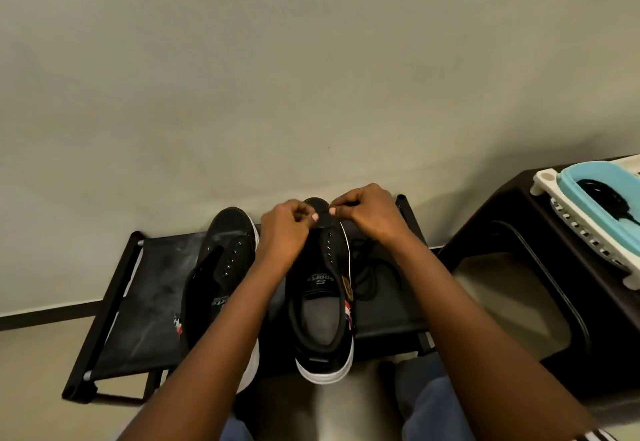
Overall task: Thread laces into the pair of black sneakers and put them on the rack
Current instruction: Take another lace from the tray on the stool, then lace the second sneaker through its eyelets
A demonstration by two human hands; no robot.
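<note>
Right sneaker (323, 288) lies between both hands (282, 229) (369, 213), each grip pinched at its toe-end eyelets.

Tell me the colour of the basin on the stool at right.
Light blue basin, seen best, and only, in the head view; something black lies inside it.

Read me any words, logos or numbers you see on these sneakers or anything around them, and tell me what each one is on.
"SPORTS" with a large "S" beneath it: tongue of the right sneaker, seen upside down.
Smaller print on that tongue label: too small to read.
White print on the left sneaker tongue: partly hidden and blurred, unreadable.
Round gold badge on the right sneaker's side: too small to read.
Nothing else bears text.
</note>
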